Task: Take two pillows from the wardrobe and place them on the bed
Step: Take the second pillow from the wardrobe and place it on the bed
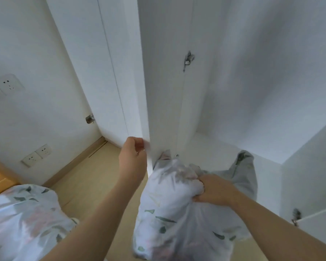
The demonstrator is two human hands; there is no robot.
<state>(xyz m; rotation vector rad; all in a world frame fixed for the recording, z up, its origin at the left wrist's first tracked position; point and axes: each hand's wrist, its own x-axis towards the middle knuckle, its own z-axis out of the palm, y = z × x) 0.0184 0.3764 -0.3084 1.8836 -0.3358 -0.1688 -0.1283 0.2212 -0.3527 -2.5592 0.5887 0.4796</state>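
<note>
Two hands grip: left hand (133,158) flat white door (162,100), right hand (215,189) soft crumpled pillow (167,208).

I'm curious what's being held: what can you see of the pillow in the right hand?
The pillow is soft white fabric printed with green leaves and faint pink blotches. The right hand grips a bunched fistful near its top, so it sags and creases in front of the open wardrobe.
</note>
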